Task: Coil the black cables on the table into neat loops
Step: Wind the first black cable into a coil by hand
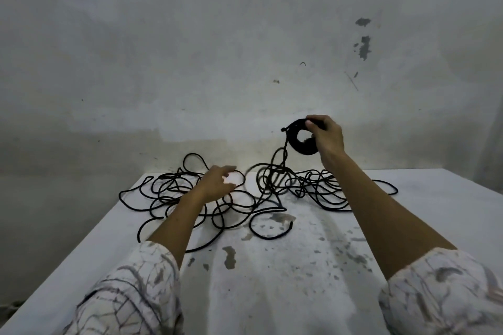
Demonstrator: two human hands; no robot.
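A stained white table (285, 266) stands against a scuffed wall (190, 49). Loose black cables (313, 187) sprawl below the right hand (326, 139), which pinches a raised coil (296, 141); the left hand (217, 182) hovers open-fingered over tangles.

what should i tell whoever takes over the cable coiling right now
Right hand: raised above the table, gripping a small wound coil; a strand hangs from it into the right tangle.
Left hand: open, fingers relaxed, over the left tangle, holding nothing.
Both tangles lie loose on the white table, one free cable end near the middle.
Done: one coil started.
Left: wind in the rest of the right tangle, then coil the left one.
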